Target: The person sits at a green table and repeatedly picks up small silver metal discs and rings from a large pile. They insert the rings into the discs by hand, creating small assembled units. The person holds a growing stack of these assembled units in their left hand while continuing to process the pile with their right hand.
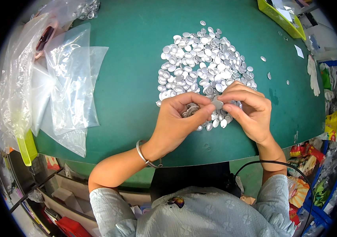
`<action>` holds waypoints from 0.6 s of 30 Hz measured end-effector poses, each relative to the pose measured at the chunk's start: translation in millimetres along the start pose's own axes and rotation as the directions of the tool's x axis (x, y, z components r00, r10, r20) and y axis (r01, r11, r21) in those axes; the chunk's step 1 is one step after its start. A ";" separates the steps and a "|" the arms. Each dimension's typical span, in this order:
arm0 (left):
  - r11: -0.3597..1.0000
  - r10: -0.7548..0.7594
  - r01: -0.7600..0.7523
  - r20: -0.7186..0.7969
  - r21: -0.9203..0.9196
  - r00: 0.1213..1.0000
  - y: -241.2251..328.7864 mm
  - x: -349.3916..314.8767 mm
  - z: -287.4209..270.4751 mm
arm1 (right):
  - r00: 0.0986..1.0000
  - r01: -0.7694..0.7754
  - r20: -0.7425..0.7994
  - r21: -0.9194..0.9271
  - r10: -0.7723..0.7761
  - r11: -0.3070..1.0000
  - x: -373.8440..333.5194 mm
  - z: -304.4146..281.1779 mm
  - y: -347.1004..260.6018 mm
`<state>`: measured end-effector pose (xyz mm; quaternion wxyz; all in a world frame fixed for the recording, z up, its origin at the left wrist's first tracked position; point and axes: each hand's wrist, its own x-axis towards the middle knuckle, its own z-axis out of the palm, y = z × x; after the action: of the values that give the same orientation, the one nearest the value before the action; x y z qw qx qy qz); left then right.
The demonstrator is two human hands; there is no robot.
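A small silver oval metal piece (217, 104) is pinched between the fingertips of both hands, above the near side of a pile. My left hand (182, 112) grips its left edge with thumb and forefinger; several more silver pieces (191, 110) show inside the curl of that hand. My right hand (251, 108) holds the opposite edge between thumb and fingers. Around and beyond the hands spreads the pile of silver oval pieces (204, 59), some face up with a raised rim, others flat side up. A metal bangle (140, 152) circles my left wrist.
Clear plastic bags (71, 87) cover the left of the green tabletop (133, 79). A yellow-green basket (283, 19) stands at the far right, near a white glove (313, 75). A few stray pieces (269, 75) lie right of the pile. A black cable (279, 162) crosses my right forearm.
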<state>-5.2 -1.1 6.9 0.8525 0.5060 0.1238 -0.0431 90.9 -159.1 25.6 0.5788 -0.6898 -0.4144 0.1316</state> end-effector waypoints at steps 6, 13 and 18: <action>0.995 -0.060 0.062 0.032 -0.074 0.998 -1.0 -1.0 0.1 | 1.000 -0.013 0.007 0.101 0.012 0.995 -0.6 1.8 4.5; 0.991 -0.077 0.083 0.056 -0.109 0.995 -3.2 1.0 0.3 | 0.999 -0.038 0.010 0.121 0.037 0.992 -3.6 2.7 6.0; 0.995 -0.098 0.098 0.108 0.007 0.989 -1.7 -0.6 -0.2 | 0.997 -0.083 0.004 0.110 0.083 0.991 -3.9 5.6 5.7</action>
<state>-6.1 -1.8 5.5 0.8544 0.4970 0.1019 -0.1125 87.2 -158.0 17.6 0.6101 -0.6736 -0.3773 0.1778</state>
